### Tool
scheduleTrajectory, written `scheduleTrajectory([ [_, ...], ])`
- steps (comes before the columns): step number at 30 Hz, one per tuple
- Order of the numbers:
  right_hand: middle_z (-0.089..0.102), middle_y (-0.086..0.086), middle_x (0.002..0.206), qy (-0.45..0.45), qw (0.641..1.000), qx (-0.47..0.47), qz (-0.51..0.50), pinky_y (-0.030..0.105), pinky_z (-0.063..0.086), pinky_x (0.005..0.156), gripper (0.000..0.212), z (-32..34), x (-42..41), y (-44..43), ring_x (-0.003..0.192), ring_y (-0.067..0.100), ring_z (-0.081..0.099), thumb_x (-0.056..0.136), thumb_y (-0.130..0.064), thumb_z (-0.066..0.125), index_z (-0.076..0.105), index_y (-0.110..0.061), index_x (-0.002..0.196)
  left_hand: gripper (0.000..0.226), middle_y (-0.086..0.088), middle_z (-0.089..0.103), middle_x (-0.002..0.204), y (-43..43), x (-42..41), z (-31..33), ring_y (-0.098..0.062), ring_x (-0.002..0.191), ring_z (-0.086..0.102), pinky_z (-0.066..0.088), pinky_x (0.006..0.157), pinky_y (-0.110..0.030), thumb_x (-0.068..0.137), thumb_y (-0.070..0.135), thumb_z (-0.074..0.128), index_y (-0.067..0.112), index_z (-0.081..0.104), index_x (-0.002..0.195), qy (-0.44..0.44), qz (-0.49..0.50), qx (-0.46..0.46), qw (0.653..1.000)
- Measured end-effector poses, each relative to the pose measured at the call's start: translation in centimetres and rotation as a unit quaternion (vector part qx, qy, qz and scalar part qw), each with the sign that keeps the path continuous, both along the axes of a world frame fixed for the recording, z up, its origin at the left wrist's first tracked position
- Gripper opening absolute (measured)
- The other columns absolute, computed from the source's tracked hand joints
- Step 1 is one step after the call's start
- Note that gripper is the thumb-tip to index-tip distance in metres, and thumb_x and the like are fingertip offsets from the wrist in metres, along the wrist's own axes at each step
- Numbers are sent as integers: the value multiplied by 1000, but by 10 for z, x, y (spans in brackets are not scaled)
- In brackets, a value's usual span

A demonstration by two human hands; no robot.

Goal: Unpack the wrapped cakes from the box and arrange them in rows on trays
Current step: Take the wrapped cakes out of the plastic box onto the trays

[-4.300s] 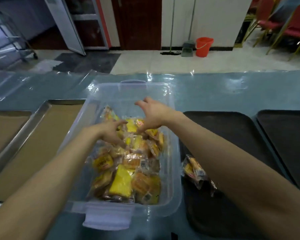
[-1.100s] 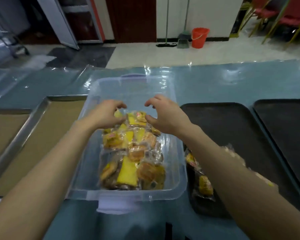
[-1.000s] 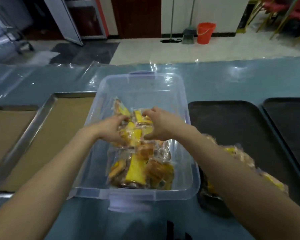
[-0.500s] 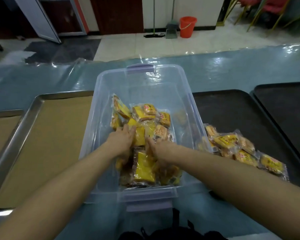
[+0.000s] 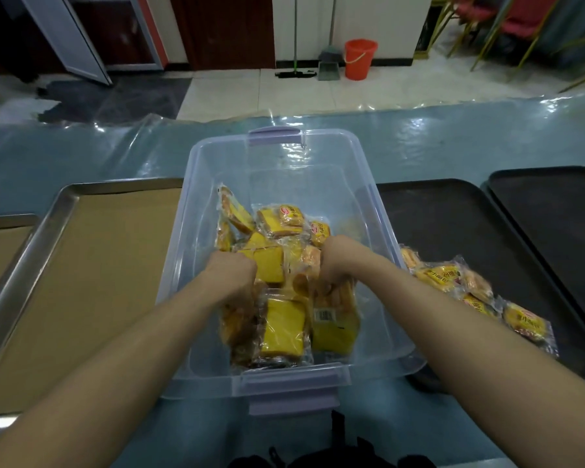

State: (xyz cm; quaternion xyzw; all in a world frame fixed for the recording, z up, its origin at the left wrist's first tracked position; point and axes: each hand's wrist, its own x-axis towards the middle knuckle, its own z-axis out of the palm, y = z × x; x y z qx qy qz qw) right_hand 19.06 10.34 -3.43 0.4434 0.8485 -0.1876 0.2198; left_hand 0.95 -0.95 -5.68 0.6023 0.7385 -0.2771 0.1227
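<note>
A clear plastic box (image 5: 277, 153) with lilac clips stands in front of me and holds a heap of yellow wrapped cakes (image 5: 284, 325). Both hands are down inside it. My left hand (image 5: 232, 275) has its fingers curled into the cakes on the left of the heap. My right hand (image 5: 335, 261) digs into the cakes on the right, fingers curled and hidden among the wrappers. A loose pile of wrapped cakes (image 5: 453, 282) lies on the black tray (image 5: 453, 214) right of the box.
A steel tray lined with brown paper (image 5: 92, 265) sits left of the box, another (image 5: 0, 238) beyond it. A second black tray (image 5: 561, 211) lies far right. The table (image 5: 419, 140) has a glossy teal cover. A red bucket (image 5: 358, 59) and chairs stand on the floor behind.
Both hands have sunk from lying on top of the heap to gripping down into it. The view has tilted slightly; the pile on the black tray is unchanged from half a second ago.
</note>
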Motion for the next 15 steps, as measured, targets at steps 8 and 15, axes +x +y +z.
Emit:
scheduleTrajectory([
  [8,74,9,89,117,989,51,-75,38,67,73,10,31,5,22,80,27,74,88,-16,76,78,-8,93,43,0,69,107,32,-37,37,-19,95,66,59,83,-39,82,50,87,23,69,109,-220,77,68,970],
  [15,70,3,70,254,939,178,-150,39,64,61,20,61,9,37,66,22,70,87,-30,74,71,-14,76,33,2,68,91,77,-18,22,-25,92,67,52,75,-35,87,42,89,19,70,100,-264,68,125,954],
])
